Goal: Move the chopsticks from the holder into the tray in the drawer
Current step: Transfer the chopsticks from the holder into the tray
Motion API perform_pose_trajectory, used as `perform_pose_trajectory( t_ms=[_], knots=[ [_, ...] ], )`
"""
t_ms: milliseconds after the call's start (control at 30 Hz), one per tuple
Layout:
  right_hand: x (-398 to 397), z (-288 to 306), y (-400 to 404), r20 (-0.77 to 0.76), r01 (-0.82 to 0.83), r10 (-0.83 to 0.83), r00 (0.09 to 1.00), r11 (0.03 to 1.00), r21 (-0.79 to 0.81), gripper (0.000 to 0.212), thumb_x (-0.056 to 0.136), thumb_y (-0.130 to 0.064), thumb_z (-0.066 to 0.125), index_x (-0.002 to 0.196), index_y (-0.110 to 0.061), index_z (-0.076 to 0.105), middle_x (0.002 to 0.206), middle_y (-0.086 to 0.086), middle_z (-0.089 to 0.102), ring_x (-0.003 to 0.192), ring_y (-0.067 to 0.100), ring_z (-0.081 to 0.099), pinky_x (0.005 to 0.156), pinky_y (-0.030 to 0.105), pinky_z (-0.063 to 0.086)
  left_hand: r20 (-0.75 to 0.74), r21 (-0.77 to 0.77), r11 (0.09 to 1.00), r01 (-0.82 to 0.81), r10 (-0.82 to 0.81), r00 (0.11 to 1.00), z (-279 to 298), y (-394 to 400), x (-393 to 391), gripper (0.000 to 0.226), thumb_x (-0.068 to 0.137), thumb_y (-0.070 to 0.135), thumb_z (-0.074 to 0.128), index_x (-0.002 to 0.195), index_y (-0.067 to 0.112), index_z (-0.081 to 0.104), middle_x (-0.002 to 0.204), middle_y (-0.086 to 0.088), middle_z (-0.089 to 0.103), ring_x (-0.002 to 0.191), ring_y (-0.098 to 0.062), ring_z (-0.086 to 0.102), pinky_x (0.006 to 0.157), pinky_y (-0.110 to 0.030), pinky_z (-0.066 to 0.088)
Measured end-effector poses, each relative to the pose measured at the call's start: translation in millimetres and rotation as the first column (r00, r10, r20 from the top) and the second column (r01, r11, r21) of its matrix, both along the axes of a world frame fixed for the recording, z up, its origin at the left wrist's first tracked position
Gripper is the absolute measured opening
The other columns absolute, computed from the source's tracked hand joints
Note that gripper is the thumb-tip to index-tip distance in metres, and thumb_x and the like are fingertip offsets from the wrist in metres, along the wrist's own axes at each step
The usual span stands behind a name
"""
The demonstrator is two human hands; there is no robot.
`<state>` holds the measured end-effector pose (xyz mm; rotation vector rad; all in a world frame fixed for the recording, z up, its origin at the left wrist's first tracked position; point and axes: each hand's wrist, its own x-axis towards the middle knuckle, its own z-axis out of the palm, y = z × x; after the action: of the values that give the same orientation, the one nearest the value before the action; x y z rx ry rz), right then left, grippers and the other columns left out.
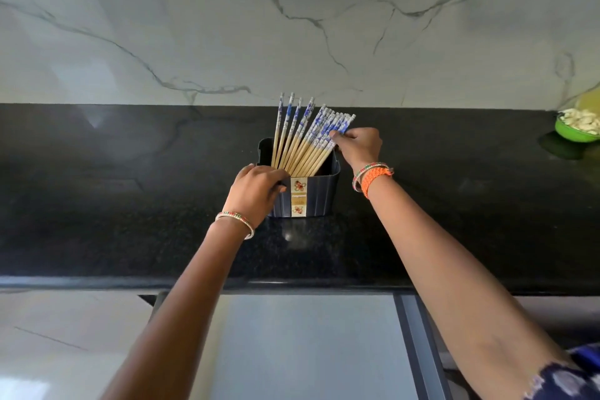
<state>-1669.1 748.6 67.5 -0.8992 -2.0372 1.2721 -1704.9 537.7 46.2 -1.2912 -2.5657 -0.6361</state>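
Note:
A dark blue ribbed holder (pixel 316 196) with a floral label stands on the black counter, holding several wooden chopsticks (pixel 303 140) with blue-and-white patterned tops that fan out to the right. My left hand (pixel 256 193) grips the holder's left side. My right hand (pixel 357 144) pinches the patterned tops of the rightmost chopsticks. Below the counter edge a pale grey drawer front (pixel 308 344) shows; no tray is visible.
The black granite counter (pixel 130 204) runs the full width against a white marble wall (pixel 292 26). A green bowl (pixel 574 133) of pale pieces sits at the far right. White cabinet fronts flank the drawer.

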Motion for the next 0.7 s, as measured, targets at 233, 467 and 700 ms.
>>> perform_pose_trajectory(
  t_ms=[233, 467, 700],
  knots=[
    [9, 18, -5, -0.09, 0.063, -0.08, 0.993, 0.983, -0.174, 0.034, 0.082, -0.011, 0.073, 0.094, 0.019, 0.064, 0.09, 0.031, 0.07, 0.076, 0.034, 0.073, 0.069, 0.038, 0.061, 0.012, -0.019, 0.999, -0.048, 0.048, 0.999, 4, 0, 6, 0.013, 0.086, 0.013, 0.057, 0.093, 0.02, 0.066, 0.088, -0.002, 0.072, 0.089, -0.025, 0.063, 0.093, -0.036, 0.04],
    [31, 31, -14, -0.07, 0.128, -0.143, 0.987, 0.975, -0.179, 0.026, 0.079, -0.016, 0.076, 0.074, 0.008, 0.067, 0.067, 0.02, 0.068, 0.053, 0.02, 0.063, 0.065, 0.039, 0.062, 0.149, -0.024, 0.995, -0.098, 0.1, 0.984, 10, -7, 25, 0.019, 0.087, 0.009, 0.055, 0.096, 0.019, 0.069, 0.092, -0.009, 0.072, 0.082, -0.031, 0.065, 0.066, -0.035, 0.05],
    [68, 28, -29, -0.093, 0.118, -0.146, 0.985, 0.96, -0.254, 0.029, 0.079, -0.011, 0.076, 0.056, -0.015, 0.057, 0.058, 0.001, 0.062, 0.05, 0.01, 0.064, 0.049, 0.021, 0.058, 0.133, -0.025, 0.997, -0.075, 0.077, 0.988, 10, -26, 64, 0.023, 0.089, 0.01, 0.055, 0.109, 0.016, 0.066, 0.103, -0.009, 0.073, 0.089, -0.029, 0.069, 0.073, -0.034, 0.055]
  ],
)
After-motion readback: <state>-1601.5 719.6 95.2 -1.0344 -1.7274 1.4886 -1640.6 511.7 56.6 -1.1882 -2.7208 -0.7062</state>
